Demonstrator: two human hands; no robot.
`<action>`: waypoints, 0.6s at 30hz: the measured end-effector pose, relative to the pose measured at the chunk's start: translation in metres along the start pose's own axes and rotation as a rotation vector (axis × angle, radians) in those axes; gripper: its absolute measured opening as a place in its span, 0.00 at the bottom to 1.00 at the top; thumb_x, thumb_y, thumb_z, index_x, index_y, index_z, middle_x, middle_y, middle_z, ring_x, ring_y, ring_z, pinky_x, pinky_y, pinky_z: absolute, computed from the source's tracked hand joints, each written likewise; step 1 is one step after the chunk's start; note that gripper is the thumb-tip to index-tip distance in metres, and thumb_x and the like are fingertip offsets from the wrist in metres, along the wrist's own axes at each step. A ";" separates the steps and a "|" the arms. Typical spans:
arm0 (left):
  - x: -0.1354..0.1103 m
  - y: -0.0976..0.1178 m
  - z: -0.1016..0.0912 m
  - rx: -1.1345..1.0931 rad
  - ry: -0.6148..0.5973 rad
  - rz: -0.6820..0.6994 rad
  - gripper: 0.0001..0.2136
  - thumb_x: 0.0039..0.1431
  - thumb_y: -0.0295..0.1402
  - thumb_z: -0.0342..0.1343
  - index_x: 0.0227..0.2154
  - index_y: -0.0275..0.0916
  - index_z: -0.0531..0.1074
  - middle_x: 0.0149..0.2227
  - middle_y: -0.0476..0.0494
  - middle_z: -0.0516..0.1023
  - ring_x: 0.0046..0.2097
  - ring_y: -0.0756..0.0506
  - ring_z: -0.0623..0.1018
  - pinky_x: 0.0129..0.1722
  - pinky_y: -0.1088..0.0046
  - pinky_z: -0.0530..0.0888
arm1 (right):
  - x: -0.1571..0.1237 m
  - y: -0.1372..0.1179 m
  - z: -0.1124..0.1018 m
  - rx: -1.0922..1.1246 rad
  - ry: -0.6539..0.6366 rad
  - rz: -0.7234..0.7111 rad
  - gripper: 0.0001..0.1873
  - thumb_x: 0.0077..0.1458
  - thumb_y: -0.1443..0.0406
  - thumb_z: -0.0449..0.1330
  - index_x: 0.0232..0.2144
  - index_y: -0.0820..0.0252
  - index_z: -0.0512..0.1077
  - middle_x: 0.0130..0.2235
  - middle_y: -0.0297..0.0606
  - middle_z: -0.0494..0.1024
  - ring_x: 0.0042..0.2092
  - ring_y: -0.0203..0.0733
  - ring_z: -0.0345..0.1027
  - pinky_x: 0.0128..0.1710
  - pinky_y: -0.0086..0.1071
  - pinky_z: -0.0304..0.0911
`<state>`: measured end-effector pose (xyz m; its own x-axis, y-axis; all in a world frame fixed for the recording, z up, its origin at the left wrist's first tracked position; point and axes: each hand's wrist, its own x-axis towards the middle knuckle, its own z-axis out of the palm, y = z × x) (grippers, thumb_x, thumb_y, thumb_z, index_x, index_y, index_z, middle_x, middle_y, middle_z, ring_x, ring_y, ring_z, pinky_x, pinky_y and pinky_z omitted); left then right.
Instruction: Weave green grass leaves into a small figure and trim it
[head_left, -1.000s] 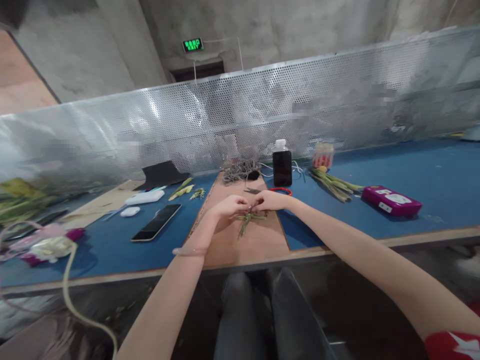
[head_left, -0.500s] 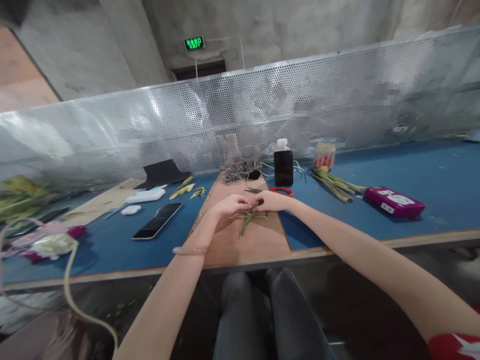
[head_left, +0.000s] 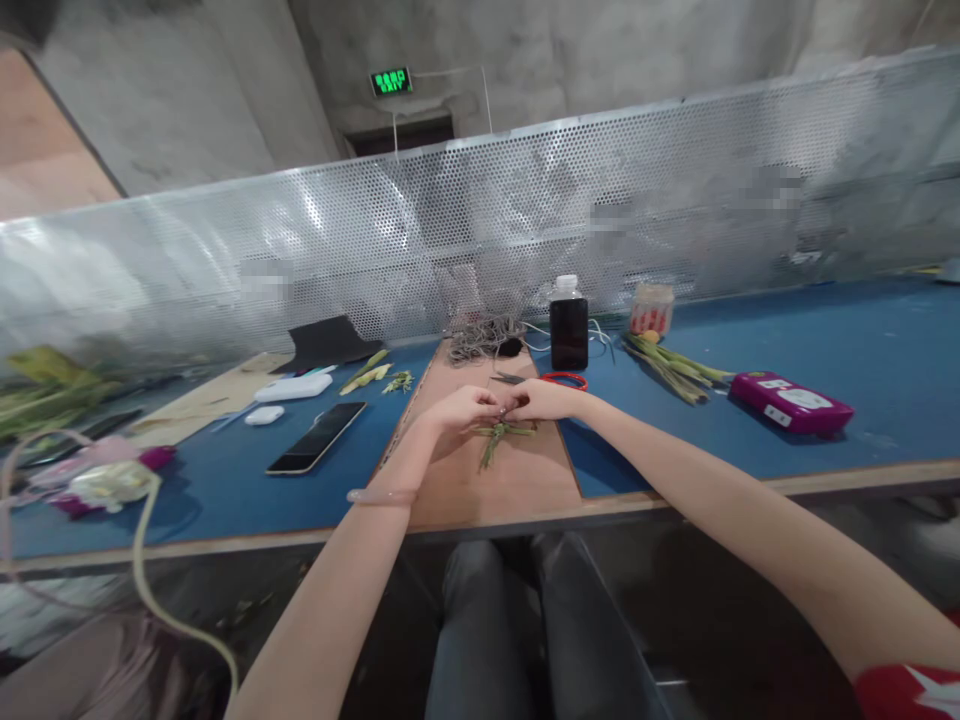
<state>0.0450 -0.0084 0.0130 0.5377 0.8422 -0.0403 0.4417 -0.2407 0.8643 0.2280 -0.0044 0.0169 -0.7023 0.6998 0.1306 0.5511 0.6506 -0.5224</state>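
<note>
The left hand and right hand meet over the board, fingertips drawn together in a pinch at the upper end of a green sprig; which finger bears on which strand is too small to tell. The sprig lies just under the fingertips, on the wearer's side of them, about equally near both hands: its tail points toward the body, while thin arms stick out sideways. It looks fibrous and splayed, like a rough cross. The board is flat, tan and smooth, with a ragged left edge. Just beyond the right hand lie scissors with glossy red loops. Farther off are a wiry grey tangle of cord, a dark bottle and, to the right, long ribbed stalks.
</note>
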 end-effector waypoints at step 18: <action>0.004 -0.007 -0.002 -0.048 -0.007 -0.005 0.09 0.43 0.33 0.57 0.25 0.32 0.71 0.24 0.46 0.73 0.29 0.50 0.71 0.32 0.74 0.67 | -0.004 -0.004 -0.008 0.081 -0.094 -0.041 0.14 0.50 0.63 0.50 0.27 0.66 0.72 0.24 0.36 0.73 0.24 0.31 0.62 0.27 0.26 0.56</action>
<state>0.0425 -0.0025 0.0073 0.5408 0.8397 -0.0487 0.4099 -0.2126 0.8870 0.2324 -0.0074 0.0249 -0.7646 0.6400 0.0756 0.4857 0.6494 -0.5851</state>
